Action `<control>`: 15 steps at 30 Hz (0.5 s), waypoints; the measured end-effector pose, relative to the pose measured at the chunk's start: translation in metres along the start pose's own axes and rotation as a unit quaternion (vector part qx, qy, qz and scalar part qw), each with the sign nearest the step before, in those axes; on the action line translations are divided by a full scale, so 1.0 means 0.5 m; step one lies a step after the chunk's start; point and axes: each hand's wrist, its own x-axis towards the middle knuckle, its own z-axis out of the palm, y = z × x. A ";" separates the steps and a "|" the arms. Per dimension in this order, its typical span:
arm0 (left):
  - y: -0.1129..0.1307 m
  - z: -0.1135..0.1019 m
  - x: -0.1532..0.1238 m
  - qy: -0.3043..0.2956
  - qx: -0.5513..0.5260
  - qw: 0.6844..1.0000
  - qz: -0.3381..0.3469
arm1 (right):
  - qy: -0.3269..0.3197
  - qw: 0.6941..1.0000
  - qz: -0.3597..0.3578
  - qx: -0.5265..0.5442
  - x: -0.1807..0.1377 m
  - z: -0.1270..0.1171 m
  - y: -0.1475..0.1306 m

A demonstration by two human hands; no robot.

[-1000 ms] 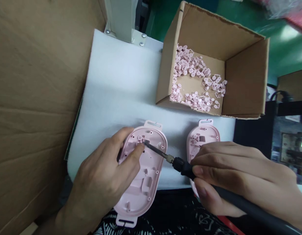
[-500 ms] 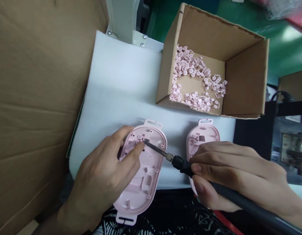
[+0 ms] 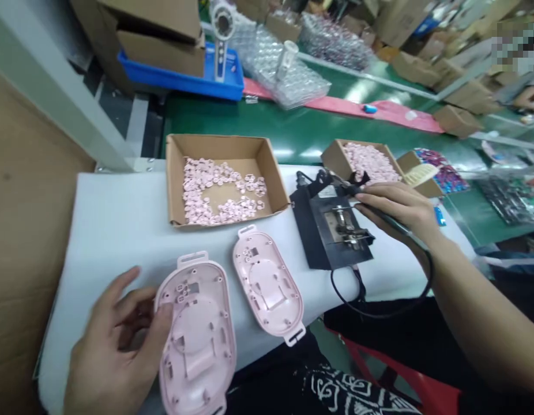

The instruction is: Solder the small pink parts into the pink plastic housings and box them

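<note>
Pink oval plastic shell [image 3: 195, 337] lying inner side up on white padded table [image 3: 120, 213], on my side of open cardboard box of small pink parts [image 3: 219, 147] and a little left of it. My left hand [image 3: 115, 346] resting loose, fingers spread, thumb pressing shell's left rim, not clasping it. Second pink oval shell [image 3: 267, 285] lying just in front of box, apart from first. Right of box, my right hand [image 3: 394, 207] gripping black pen-shaped corded tool [image 3: 342, 185], holding it over black metal stand [image 3: 331, 230].
</note>
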 end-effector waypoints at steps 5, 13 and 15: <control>0.076 0.146 0.001 -0.032 0.099 0.982 0.160 | -0.046 0.989 -0.128 -0.056 -0.032 0.013 0.041; 0.081 0.244 -0.010 -0.053 0.123 0.978 0.159 | 0.097 0.993 -0.049 0.050 -0.140 0.005 -0.069; 0.077 0.246 -0.023 -0.041 0.085 0.986 0.137 | 0.148 0.971 -0.056 0.179 -0.175 0.011 -0.135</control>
